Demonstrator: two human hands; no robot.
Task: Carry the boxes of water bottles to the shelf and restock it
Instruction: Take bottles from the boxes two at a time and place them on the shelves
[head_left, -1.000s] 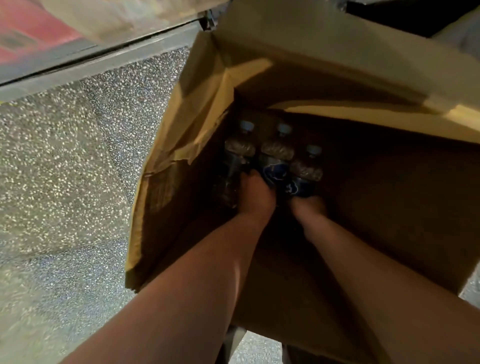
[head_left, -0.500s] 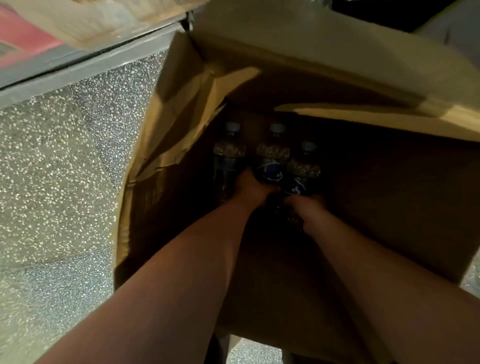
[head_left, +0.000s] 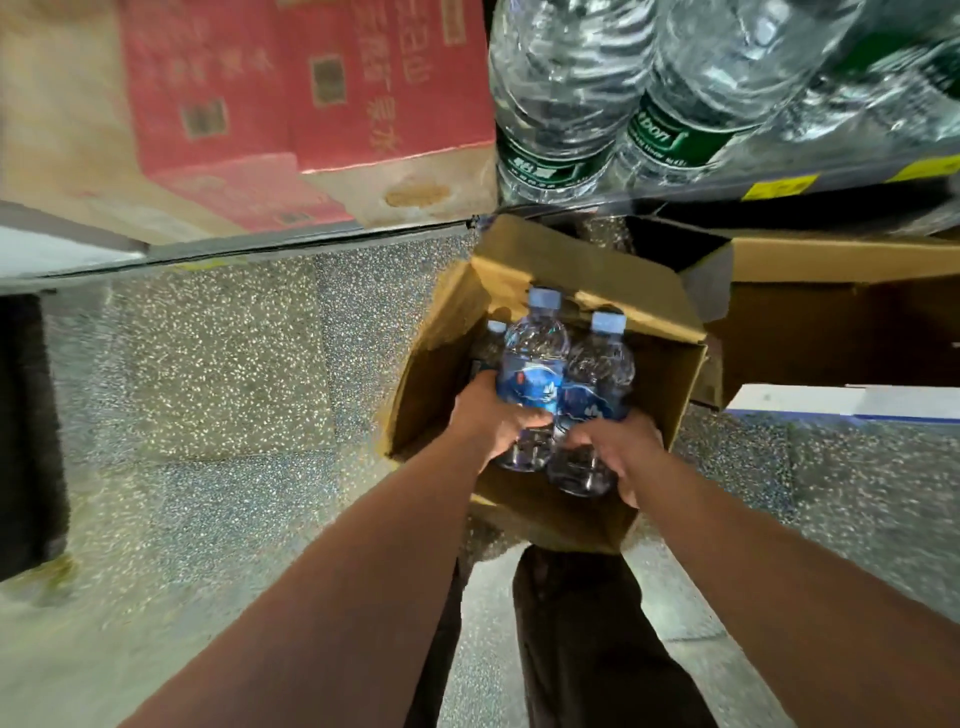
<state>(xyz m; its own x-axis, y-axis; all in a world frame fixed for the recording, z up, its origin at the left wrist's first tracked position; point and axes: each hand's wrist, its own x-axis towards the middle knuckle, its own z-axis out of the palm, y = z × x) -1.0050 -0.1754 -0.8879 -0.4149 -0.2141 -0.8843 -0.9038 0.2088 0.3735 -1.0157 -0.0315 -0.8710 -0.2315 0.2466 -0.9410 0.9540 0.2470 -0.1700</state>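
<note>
An open brown cardboard box (head_left: 670, 395) stands on the speckled floor in front of me. Above its opening, my left hand (head_left: 493, 421) grips a clear water bottle (head_left: 532, 364) with a blue label and pale blue cap. My right hand (head_left: 618, 447) grips a second bottle of the same kind (head_left: 597, 379), touching the first. A third bottle (head_left: 492, 338) stays down inside the box behind my left hand, mostly hidden. The shelf edge (head_left: 810, 182) with yellow price tags runs along the upper right.
Large green-label water bottles (head_left: 571, 104) in plastic wrap sit on the shelf above. Red and tan cartons (head_left: 291, 104) are stacked at upper left. Another open box (head_left: 831, 312) and a white carton (head_left: 852, 402) lie to the right. My dark trouser legs (head_left: 582, 623) show below.
I have straightened up: both hands have lifted two bottles out of the deep box, and the view has pulled back to show the shelf and cartons.
</note>
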